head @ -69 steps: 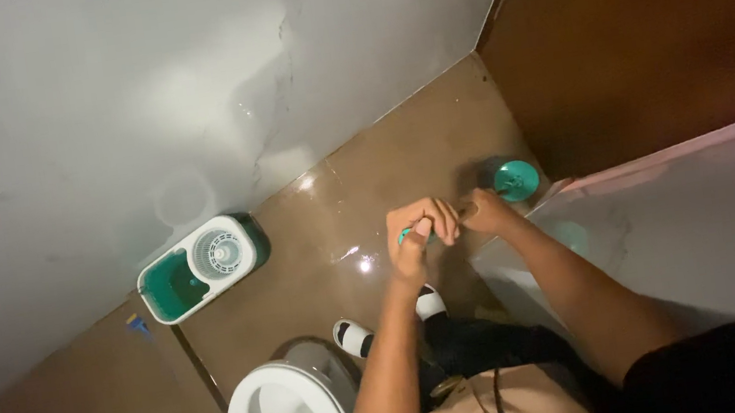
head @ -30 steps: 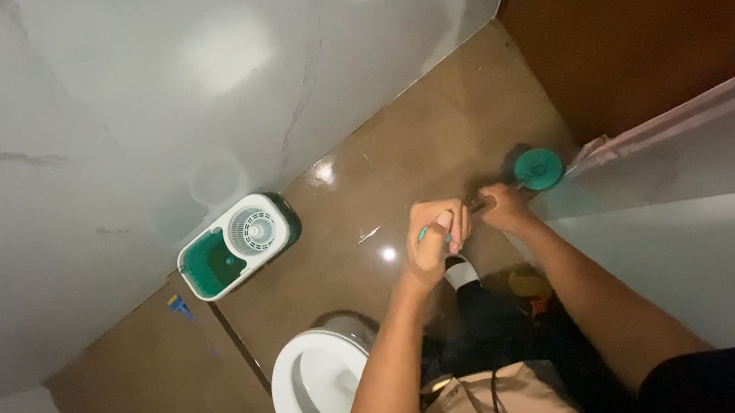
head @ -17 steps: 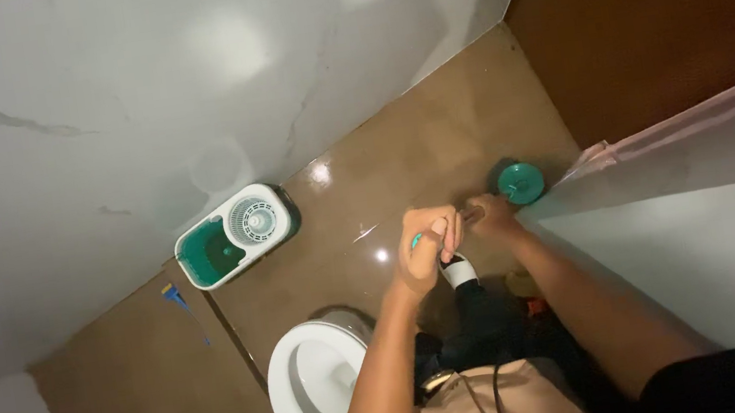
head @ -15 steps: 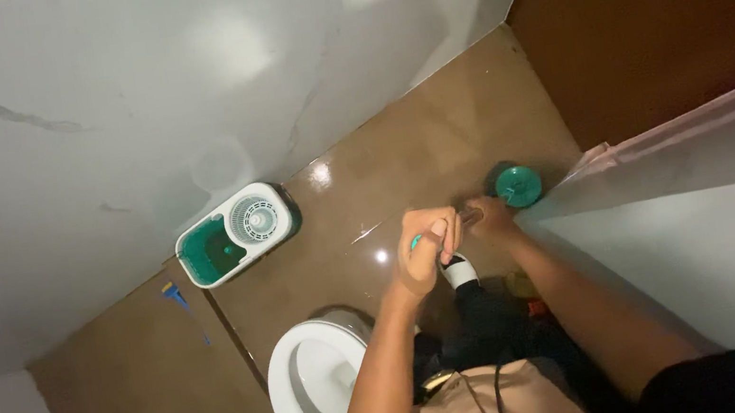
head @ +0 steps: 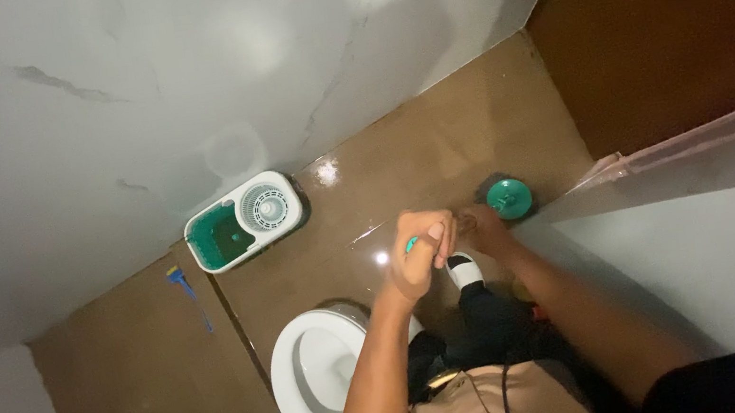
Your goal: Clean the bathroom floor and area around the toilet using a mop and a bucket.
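Seen from overhead: left hand (head: pixel 420 252) fisted high on a thin teal mop handle (head: pixel 411 244), right hand (head: pixel 483 224) wrapped lower, keeping the round teal mop head (head: pixel 509 197) flat on the brown tiled floor (head: pixel 401 173) beside the white toilet bowl (head: pixel 322 376) for scrubbing leverage

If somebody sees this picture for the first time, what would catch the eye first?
Probably the two hands at the centre: the left hand and the right hand grip a thin handle whose round green mop head rests on the brown floor. A green-and-white mop bucket stands by the pale wall, a white toilet bowl below.
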